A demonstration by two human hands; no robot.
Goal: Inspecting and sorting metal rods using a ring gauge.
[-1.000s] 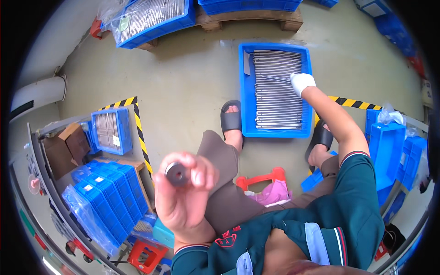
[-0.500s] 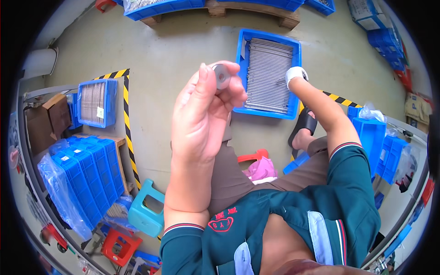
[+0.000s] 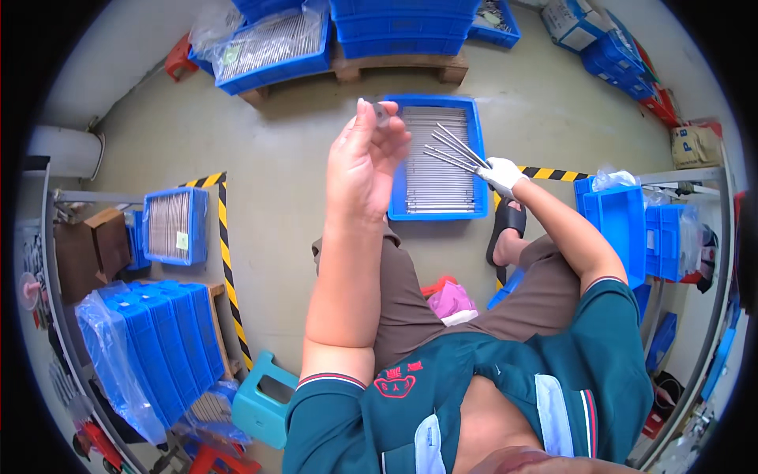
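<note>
My bare left hand (image 3: 359, 170) is raised just left of the blue crate. Between its thumb and fingers it pinches a small grey metal ring (image 3: 380, 116) with a hole in the middle. My right hand (image 3: 502, 175), in a white glove, is closed around one end of several thin metal rods (image 3: 458, 150). These rods fan out up and to the left, over the right part of the crate. Many similar rods (image 3: 426, 183) lie side by side in the blue crate (image 3: 438, 216) on the floor. The gloved palm and the gripped rod ends are partly hidden.
Blue crates (image 3: 403, 31) stand on a wooden pallet (image 3: 379, 69) beyond. At left are another crate of rods (image 3: 197, 229), stacked blue crates (image 3: 170, 347) and a teal stool (image 3: 264, 407). A blue bin (image 3: 620, 229) is at right. Yellow-black tape (image 3: 226, 268) marks the floor.
My right hand has come up from the crate's right side, and the rods in it now show fanned out. My left hand still pinches the ring. The whole view has shifted.
</note>
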